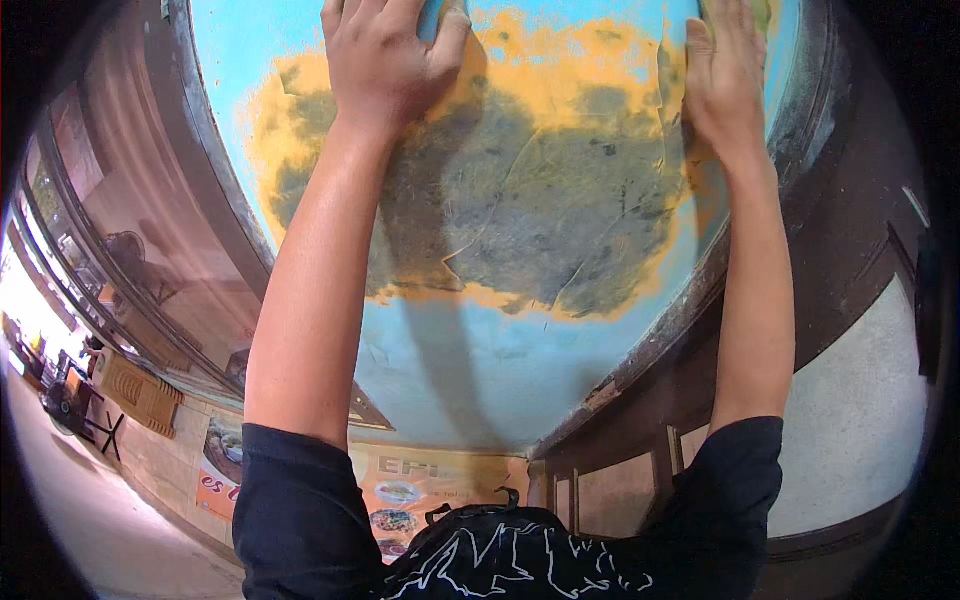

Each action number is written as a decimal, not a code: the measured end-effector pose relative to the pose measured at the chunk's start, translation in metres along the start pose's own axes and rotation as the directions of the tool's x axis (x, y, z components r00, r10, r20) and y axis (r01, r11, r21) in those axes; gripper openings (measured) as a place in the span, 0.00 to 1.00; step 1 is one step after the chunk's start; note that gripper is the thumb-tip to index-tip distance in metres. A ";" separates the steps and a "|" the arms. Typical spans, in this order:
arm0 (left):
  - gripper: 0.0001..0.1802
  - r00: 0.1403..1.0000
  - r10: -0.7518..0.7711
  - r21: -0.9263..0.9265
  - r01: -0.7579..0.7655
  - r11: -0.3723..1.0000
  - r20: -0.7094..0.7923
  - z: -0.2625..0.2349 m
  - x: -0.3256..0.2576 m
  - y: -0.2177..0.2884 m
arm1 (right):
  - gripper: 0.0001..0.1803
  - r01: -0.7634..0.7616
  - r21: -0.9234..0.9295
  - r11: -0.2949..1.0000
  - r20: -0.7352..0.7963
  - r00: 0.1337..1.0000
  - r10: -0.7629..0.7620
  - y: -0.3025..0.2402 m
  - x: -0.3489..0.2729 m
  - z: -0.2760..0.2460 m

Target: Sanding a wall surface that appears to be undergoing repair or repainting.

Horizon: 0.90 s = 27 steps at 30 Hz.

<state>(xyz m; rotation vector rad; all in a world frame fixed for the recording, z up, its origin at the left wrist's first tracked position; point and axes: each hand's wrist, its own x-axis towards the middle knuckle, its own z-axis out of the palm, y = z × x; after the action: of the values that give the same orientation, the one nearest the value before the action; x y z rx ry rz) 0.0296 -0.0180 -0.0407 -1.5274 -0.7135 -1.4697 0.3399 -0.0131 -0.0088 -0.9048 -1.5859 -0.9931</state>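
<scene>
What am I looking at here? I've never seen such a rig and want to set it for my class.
No machine here: these are a person's bare left hand and right hand. The one picture comes from a wide fisheye camera on the person's head, so straight edges bend. Both arms stretch out over a blue panel marked with a large patch, dark grey with orange around it. The fingers run up to the picture's top edge, so I can't tell what, if anything, either hand holds.
</scene>
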 end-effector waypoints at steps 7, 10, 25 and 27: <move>0.27 1.000 0.000 0.026 0.000 1.000 -0.014 0.003 0.001 0.009 | 0.35 0.124 0.008 0.992 -0.016 0.992 -0.124 -0.014 -0.055 0.015; 0.27 1.000 -0.012 0.059 0.011 0.998 0.011 -0.003 -0.001 0.008 | 0.38 0.148 -0.098 0.984 0.188 0.974 -0.127 -0.038 -0.059 0.005; 0.27 0.999 -0.041 0.012 0.041 0.999 0.020 -0.006 0.005 0.036 | 0.32 0.285 -0.062 0.956 -0.023 0.958 -0.287 0.009 -0.063 0.001; 0.26 1.000 -0.030 0.035 0.029 0.999 0.010 -0.006 0.007 0.040 | 0.33 0.186 -0.058 0.981 0.036 0.982 -0.184 0.012 -0.039 -0.019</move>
<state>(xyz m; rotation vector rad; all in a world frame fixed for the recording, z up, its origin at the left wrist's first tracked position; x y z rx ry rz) 0.0630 -0.0423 -0.0423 -1.5053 -0.7668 -1.4647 0.3653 -0.0294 -0.0423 -0.8277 -1.6961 -1.1681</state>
